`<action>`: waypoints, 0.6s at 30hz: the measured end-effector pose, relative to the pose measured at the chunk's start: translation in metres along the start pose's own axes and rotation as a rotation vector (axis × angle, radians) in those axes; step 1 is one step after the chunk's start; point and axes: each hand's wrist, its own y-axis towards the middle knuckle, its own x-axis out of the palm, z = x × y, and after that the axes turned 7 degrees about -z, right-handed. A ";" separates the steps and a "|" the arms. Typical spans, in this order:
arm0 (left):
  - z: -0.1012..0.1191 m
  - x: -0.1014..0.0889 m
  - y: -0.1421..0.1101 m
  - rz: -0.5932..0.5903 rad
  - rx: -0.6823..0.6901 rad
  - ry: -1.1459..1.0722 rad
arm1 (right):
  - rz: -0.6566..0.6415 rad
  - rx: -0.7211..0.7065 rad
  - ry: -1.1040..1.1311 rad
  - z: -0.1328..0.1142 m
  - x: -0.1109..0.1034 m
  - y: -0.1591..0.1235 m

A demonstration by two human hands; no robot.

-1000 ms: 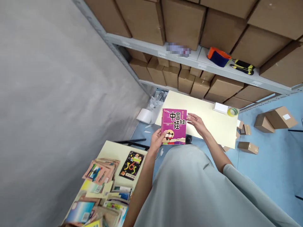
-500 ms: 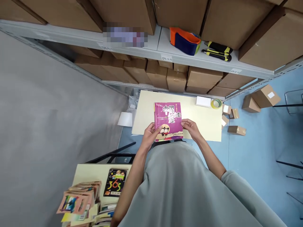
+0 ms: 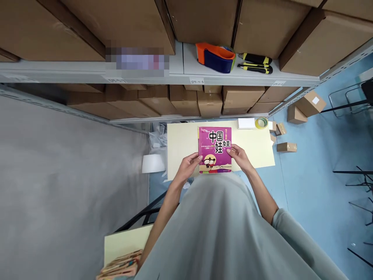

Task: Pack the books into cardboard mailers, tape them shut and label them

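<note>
A purple book (image 3: pixel 214 149) with large white characters and two cartoon figures on its cover is held in front of my body, over the pale yellow table (image 3: pixel 183 136). My left hand (image 3: pixel 189 165) grips its left edge near the lower corner, thumb on the cover. At the right edge, my right hand (image 3: pixel 239 155) pinches the book with its thumb on the front. The fingers behind the book are partly hidden. The cover faces up toward me.
On the table's far right lie a white box (image 3: pixel 246 123) and a tape roll (image 3: pixel 261 123). A shelf (image 3: pixel 171 79) of cardboard boxes rises beyond, bearing utility knives (image 3: pixel 256 64). Stacked books (image 3: pixel 122 264) sit on a side table. A white lampshade-like object (image 3: pixel 153 163) stands left.
My view has turned slightly, so the side table's books have mostly slid out of sight. Both hands still hold the book, now straighter and with less glare; my left thumb is nearer its edge.
</note>
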 end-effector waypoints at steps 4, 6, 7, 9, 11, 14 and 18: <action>0.004 -0.021 0.001 -0.007 0.022 -0.008 | 0.036 -0.037 -0.021 -0.003 0.025 0.001; 0.004 -0.031 0.001 0.012 0.027 -0.018 | 0.040 -0.037 -0.028 -0.004 0.035 0.002; 0.004 -0.036 0.001 0.023 0.028 -0.023 | 0.038 -0.037 -0.031 -0.005 0.039 0.003; 0.003 -0.044 0.000 0.048 0.026 -0.031 | 0.030 -0.038 -0.033 -0.007 0.046 0.004; 0.002 -0.049 -0.003 0.064 0.017 -0.038 | 0.021 -0.035 -0.028 -0.010 0.052 0.006; 0.001 -0.051 -0.006 0.088 0.004 -0.053 | 0.011 -0.026 -0.022 -0.012 0.056 0.008; 0.000 -0.047 -0.009 0.117 0.024 -0.064 | -0.005 -0.023 -0.050 -0.015 0.057 0.011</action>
